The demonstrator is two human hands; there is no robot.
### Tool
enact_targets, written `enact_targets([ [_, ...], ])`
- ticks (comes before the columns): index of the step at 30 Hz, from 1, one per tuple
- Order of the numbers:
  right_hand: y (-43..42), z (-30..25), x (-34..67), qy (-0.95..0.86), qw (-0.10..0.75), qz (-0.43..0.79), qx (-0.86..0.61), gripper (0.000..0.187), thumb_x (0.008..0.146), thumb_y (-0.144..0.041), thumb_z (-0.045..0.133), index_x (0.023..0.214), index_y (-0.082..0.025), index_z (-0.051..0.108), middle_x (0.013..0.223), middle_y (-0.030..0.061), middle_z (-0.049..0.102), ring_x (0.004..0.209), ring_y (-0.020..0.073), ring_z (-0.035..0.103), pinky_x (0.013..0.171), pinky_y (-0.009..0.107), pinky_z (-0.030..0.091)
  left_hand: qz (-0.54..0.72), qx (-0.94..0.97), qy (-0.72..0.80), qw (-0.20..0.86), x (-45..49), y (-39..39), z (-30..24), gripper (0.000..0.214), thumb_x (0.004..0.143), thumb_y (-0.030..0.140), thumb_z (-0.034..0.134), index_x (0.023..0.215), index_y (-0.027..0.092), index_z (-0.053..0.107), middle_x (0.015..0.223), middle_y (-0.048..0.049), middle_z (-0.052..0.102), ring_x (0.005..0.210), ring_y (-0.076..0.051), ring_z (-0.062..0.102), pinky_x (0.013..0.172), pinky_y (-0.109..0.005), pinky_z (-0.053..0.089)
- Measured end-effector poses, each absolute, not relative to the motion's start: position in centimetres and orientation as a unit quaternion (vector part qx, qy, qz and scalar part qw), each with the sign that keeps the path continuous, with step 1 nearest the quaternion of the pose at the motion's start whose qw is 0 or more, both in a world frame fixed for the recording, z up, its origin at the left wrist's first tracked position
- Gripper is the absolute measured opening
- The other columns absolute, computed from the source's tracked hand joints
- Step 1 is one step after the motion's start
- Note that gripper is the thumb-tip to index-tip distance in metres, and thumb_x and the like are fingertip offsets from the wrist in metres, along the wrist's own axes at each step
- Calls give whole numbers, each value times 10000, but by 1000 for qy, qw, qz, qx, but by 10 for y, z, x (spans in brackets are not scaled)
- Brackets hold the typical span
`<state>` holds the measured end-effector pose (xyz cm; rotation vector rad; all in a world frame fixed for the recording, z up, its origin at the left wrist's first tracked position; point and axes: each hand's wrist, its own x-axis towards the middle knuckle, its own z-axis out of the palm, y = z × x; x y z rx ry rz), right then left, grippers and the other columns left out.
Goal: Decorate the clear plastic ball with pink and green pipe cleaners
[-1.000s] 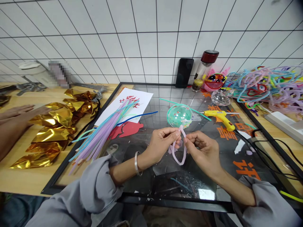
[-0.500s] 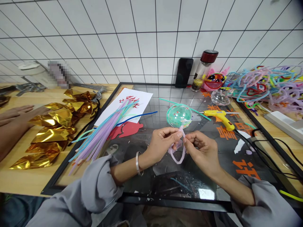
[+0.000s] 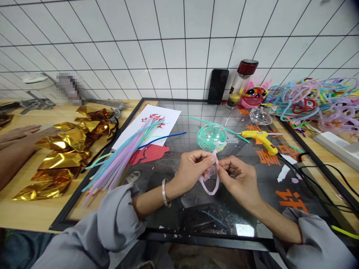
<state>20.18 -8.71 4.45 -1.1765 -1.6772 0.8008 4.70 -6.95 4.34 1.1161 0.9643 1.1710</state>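
Observation:
A light purple pipe cleaner (image 3: 208, 192), bent into a hanging loop, is pinched between my two hands above the dark glass board. My left hand (image 3: 193, 168) grips it near the top, where a short end sticks up past the thumb. The fingertips of my right hand (image 3: 238, 177) close on the loop's right side. A clear plastic dome (image 3: 213, 137) with green inside it lies just beyond my fingers. To the left, a bundle of purple, blue and green pipe cleaners (image 3: 122, 158) rests partly on a white sheet (image 3: 131, 129) and a red cutout (image 3: 151, 154).
A yellow glue gun (image 3: 259, 138) lies right of the dome, its cord running right. At the back stand a phone (image 3: 218, 86) and a glass bottle (image 3: 238, 89). Tangled pipe cleaners (image 3: 305, 99) heap at right. Gold foil (image 3: 60, 164) lies left, beside another person's hand (image 3: 21, 134).
My right hand has shifted very slightly left and up along the purple pipe cleaner. My left hand keeps its pinch, and everything else stays in place.

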Motion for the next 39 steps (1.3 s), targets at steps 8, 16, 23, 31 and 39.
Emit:
enact_targets([
  [8,-79,59,215,-712,483,243,-448,99,859,-222,641,934,-207,704,793,18,631,697,138,586,615,266,484,470,499,417,597,42,-70,48,346,753,423,737,633,122,619,509,27,546,399,-36,441,411,-166,378],
  [16,-75,66,220,-741,430,295,-423,100,857,-185,631,922,-200,705,800,14,613,709,129,569,629,262,462,406,567,439,566,39,-76,58,278,769,342,688,609,128,610,482,43,500,415,-35,412,416,-157,319],
  [23,-75,72,217,-722,421,349,-423,85,815,-246,648,762,-192,685,703,15,606,658,137,549,585,262,441,390,607,443,533,40,-78,58,271,773,340,678,609,130,630,537,26,523,472,-50,420,447,-173,316],
  [31,-73,72,217,-730,404,353,-423,127,796,-204,639,672,-185,656,653,-2,569,615,116,511,563,247,411,389,608,434,539,40,-77,58,233,755,288,659,590,127,620,519,39,479,494,-49,369,471,-180,280],
  [39,-72,70,221,-735,391,356,-424,79,801,-208,640,739,-186,684,691,4,589,636,122,528,575,249,430,382,613,433,540,40,-77,57,230,754,278,648,587,126,603,520,43,463,496,-48,358,473,-181,276],
])
